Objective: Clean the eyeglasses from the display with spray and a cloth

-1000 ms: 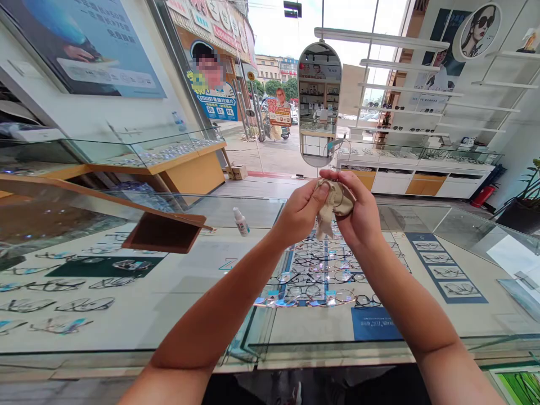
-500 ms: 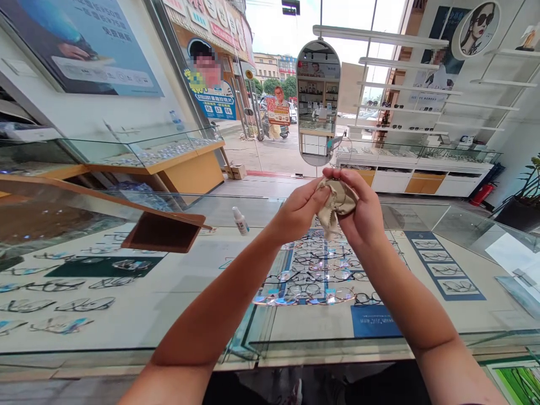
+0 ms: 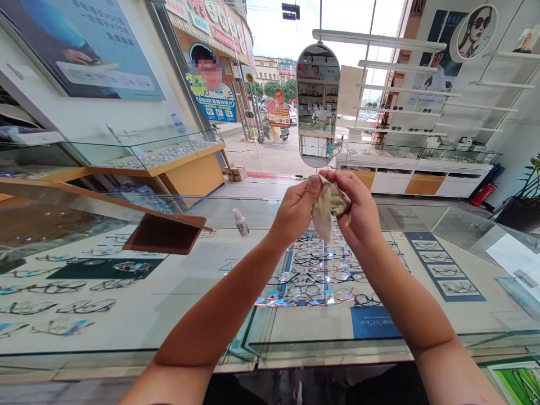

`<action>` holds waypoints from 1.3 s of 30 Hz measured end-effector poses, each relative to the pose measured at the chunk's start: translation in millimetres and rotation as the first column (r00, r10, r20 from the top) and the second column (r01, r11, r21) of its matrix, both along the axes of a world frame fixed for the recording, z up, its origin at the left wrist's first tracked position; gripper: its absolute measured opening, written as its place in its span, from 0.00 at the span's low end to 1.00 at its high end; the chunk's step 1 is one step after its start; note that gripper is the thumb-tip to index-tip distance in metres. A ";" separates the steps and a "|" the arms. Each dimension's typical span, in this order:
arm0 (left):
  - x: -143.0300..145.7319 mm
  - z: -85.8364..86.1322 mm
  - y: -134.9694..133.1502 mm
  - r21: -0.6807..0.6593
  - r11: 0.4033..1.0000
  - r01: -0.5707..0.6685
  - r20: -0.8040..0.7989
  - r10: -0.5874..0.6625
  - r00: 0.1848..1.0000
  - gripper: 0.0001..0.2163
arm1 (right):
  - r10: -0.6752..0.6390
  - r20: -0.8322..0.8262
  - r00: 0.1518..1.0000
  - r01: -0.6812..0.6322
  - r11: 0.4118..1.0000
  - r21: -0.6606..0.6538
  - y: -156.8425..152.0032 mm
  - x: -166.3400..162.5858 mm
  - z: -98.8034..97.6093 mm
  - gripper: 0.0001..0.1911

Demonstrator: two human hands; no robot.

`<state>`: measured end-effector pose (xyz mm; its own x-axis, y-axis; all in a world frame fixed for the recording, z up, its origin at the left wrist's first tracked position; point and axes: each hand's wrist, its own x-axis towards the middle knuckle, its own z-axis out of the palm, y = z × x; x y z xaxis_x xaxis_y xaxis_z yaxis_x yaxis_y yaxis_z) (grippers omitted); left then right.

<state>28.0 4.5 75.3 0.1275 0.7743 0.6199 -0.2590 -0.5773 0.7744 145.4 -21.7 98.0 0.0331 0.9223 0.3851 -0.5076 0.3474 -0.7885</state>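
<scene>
Both my hands are raised over a glass display counter [image 3: 139, 315] and meet at a beige cleaning cloth [image 3: 327, 211]. My left hand [image 3: 295, 211] pinches the cloth's upper left corner between thumb and fingers. My right hand [image 3: 358, 211] is closed round the bunched cloth from the right. Whatever may lie inside the cloth is hidden. Beneath my hands, under the glass, lie rows of eyeglass frames [image 3: 314, 278].
A small white spray bottle [image 3: 241, 223] stands on the counter left of my hands. A brown tray [image 3: 162, 233] sits further left. An oval mirror [image 3: 318, 104] hangs ahead. Glass showcases [image 3: 169, 152] and white shelves [image 3: 405, 90] line the shop beyond.
The cloth has shifted between my fingers: my left hand rose and now pinches its top corner, and the cloth hangs longer below. Both hands stay at the same spot over the counter.
</scene>
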 end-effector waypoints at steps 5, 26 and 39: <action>-16.0 4.7 18.7 -0.087 0.995 0.055 0.115 -0.045 0.992 0.26 | -0.037 0.087 0.996 0.035 0.999 0.025 7.7 24.4 8.5 0.06; -46.0 21.1 12.0 -0.011 0.990 0.142 -0.129 -0.142 0.982 0.22 | 0.256 0.352 0.900 -0.261 0.965 -0.035 15.6 26.5 1.8 0.08; -38.9 20.3 8.4 0.010 0.993 0.118 -0.063 -0.117 0.991 0.24 | 0.307 0.361 0.881 -0.316 0.948 -0.035 9.7 26.7 4.4 0.08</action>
<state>-10.9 12.9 95.6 0.2554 0.7430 0.6186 -0.2772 -0.5567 0.7831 172.0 -12.0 102.4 -0.3985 0.8525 0.3381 -0.2788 0.2386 -0.9302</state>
